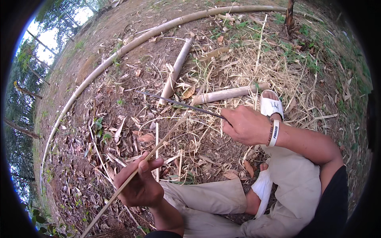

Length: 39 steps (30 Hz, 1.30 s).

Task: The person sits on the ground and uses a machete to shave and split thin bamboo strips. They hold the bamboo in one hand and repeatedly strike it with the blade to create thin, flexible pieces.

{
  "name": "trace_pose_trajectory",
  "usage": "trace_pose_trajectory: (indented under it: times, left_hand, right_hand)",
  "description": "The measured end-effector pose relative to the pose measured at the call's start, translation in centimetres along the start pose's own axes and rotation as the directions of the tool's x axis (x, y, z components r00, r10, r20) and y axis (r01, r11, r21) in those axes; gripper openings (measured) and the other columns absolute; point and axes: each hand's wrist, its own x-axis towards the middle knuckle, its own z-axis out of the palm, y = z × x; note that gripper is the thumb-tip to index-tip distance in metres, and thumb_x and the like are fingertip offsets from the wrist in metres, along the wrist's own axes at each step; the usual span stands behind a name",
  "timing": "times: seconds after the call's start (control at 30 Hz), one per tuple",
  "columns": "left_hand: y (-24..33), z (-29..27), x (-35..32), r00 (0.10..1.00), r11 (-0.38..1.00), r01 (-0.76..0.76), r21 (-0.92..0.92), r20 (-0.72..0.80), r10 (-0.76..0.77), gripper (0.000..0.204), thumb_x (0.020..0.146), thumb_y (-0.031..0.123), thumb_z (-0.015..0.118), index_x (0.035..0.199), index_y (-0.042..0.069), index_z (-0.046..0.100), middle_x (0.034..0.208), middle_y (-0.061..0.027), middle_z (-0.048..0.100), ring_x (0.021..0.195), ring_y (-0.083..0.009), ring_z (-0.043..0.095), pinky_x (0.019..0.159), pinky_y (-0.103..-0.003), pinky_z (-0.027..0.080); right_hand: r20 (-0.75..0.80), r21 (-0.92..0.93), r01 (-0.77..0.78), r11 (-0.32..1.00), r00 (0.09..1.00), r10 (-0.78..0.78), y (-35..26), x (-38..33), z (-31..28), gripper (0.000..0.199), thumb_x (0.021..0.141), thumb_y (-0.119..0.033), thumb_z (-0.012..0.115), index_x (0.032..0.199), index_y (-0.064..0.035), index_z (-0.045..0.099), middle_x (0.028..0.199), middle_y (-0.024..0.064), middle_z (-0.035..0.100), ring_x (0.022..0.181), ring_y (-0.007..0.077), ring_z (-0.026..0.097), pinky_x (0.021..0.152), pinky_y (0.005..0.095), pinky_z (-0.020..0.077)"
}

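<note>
My left hand (141, 184) is closed around a long, thin bamboo strip (109, 204), which slants from the lower left up toward the middle. In my right hand (248, 125) is a knife, its handle hidden in the fist. The narrow, dark knife blade (178, 103) points left and appears nearly edge-on. Near the strip's far end, blade and strip cross in the view; whether they touch I cannot tell. Just beyond them a short bamboo piece (232, 93) lies on the ground, and another bamboo piece (177, 69) lies farther off.
Pale bamboo shavings (278, 85) and dry leaves (145, 138) litter the soil. A long, curved-looking bamboo pole (131, 45) arcs across the far side and left. My legs in beige trousers (210, 196) are folded close by, with a white sandal (271, 105) on one foot. A dark stump (289, 18) stands far right.
</note>
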Motion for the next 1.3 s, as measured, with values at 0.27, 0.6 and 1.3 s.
trace_pose_trajectory:
  times: [0.27, 0.6, 1.3]
  left_hand:
    - [-0.5, -0.5, 0.6, 0.994, 0.994, 0.107, 0.039, -0.044, -0.105, 0.012, 0.092, -0.002, 0.058, 0.096, -0.01, 0.05, 0.074, -0.0239, 0.066, 0.059, -0.0228, 0.069, 0.057, -0.028, 0.059]
    - [-1.7, -1.2, 0.9, 0.998, 0.998, 0.058, 0.031, -0.036, -0.057, 0.01, 0.092, -0.004, 0.058, 0.093, -0.01, 0.051, 0.073, -0.0225, 0.065, 0.059, -0.0218, 0.069, 0.054, -0.028, 0.06]
    - [-1.7, -0.6, 1.0, 0.946, 0.974, 0.184, 0.133, -0.291, -0.139, 0.014, 0.093, 0.005, 0.062, 0.091, -0.006, 0.053, 0.067, -0.0167, 0.064, 0.05, -0.0174, 0.066, 0.042, -0.019, 0.049]
  right_hand:
    - [0.032, 0.048, 0.125, 0.991, 0.991, -0.127, 0.7, -1.1, 0.2, 0.014, 0.082, -0.014, 0.054, 0.085, -0.0007, 0.05, 0.055, 0.0182, 0.053, 0.055, 0.0415, 0.059, 0.055, 0.0509, 0.049]
    - [0.053, -0.112, 0.084, 0.99, 0.996, -0.078, -0.3, -0.2, 0.3, 0.022, 0.084, -0.022, 0.055, 0.091, -0.0016, 0.051, 0.063, 0.0212, 0.06, 0.061, 0.0422, 0.064, 0.058, 0.0501, 0.0532]
    - [-0.015, -0.01, 0.263, 0.965, 0.965, -0.263, -2.8, -0.6, 1.1, 0.023, 0.084, -0.024, 0.058, 0.093, -0.0034, 0.052, 0.068, 0.0212, 0.062, 0.062, 0.0422, 0.064, 0.059, 0.0513, 0.0529]
